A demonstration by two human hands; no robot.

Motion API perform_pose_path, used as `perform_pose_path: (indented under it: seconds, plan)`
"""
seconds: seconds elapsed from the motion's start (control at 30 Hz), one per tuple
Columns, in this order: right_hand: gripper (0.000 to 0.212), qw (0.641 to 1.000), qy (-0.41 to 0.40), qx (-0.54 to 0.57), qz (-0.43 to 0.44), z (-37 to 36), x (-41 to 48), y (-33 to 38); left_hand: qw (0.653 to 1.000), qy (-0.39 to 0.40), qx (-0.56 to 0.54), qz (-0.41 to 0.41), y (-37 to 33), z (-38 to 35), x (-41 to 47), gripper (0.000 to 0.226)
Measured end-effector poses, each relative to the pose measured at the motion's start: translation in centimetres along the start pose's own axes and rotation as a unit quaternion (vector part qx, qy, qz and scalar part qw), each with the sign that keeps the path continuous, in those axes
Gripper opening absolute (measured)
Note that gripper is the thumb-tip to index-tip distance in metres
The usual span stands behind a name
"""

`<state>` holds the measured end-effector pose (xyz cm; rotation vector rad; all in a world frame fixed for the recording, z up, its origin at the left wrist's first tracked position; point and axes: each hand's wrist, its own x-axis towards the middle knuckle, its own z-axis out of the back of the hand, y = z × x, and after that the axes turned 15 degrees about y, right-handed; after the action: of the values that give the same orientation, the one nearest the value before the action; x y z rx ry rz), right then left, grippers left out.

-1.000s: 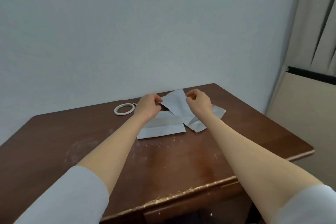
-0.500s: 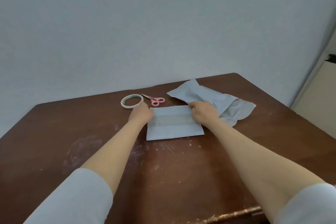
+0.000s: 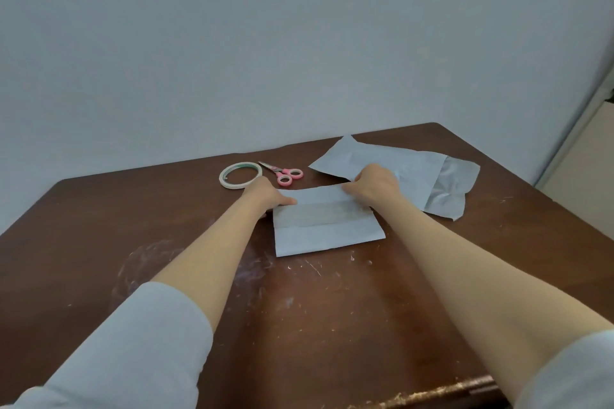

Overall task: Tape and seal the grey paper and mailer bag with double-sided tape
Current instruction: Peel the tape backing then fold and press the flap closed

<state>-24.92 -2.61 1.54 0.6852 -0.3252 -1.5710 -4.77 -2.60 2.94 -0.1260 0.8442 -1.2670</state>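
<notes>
A folded grey paper (image 3: 327,232) lies flat on the brown table, with a paler strip running across its middle. My left hand (image 3: 265,197) holds its far left corner, thumb on top of the sheet. My right hand (image 3: 373,184) grips its far right edge with curled fingers. Behind the right hand lies the crumpled grey mailer bag (image 3: 415,173), its open end towards the right. A roll of double-sided tape (image 3: 240,175) lies flat beyond my left hand.
Pink-handled scissors (image 3: 285,173) lie between the tape roll and the mailer bag. The wooden table (image 3: 99,242) is scuffed with pale marks and crumbs. A plain wall runs behind it. The table's near edge (image 3: 432,392) is chipped.
A second ago both hands held the mailer bag up. They have set it down behind and dropped onto the far edge of the folded grey paper. The camera has tilted left.
</notes>
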Motion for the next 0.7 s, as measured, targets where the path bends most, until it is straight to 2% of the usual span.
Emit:
perform_pose_path:
  seconds: [0.13, 0.2, 0.3, 0.4, 0.47, 0.53, 0.63, 0.7]
  plan:
    - [0.008, 0.998, 0.041, 0.050, -0.002, -0.1, -0.4, 0.3, 0.998, 0.006, -0.070, 0.001, 1.3, 0.2, 0.1, 0.032]
    - [0.020, 0.995, 0.058, 0.076, 0.004, -0.5, -0.3, 0.3, 0.996, 0.002, -0.084, 0.001, 2.0, 0.5, -0.2, 0.031]
    - [0.027, 0.991, 0.094, 0.089, 0.011, -0.9, -0.5, 0.5, 0.998, -0.019, -0.055, -0.002, 2.9, 0.6, -0.8, 0.028]
    - [0.013, 0.990, 0.078, 0.109, 0.040, -0.5, -1.5, 0.4, 0.999, -0.046, 0.004, -0.011, 3.4, 0.7, -1.8, 0.023]
    - [0.007, 0.987, 0.055, 0.124, 0.081, -0.1, -2.5, -0.1, 0.995, -0.086, 0.033, -0.044, 3.7, 0.7, -2.8, 0.018]
    - [0.007, 0.984, 0.056, 0.123, 0.119, 0.2, -3.8, -0.4, 0.985, -0.127, 0.024, -0.113, 4.1, 0.6, -4.1, 0.021]
    - [0.007, 0.982, 0.072, 0.089, 0.150, 0.0, -5.3, -0.7, 0.969, -0.106, 0.046, -0.218, 4.5, 0.2, -6.2, 0.006]
    - [0.008, 0.982, 0.081, 0.051, 0.163, -0.3, -6.1, -0.8, 0.965, -0.088, 0.065, -0.240, 4.9, -0.3, -7.6, 0.006]
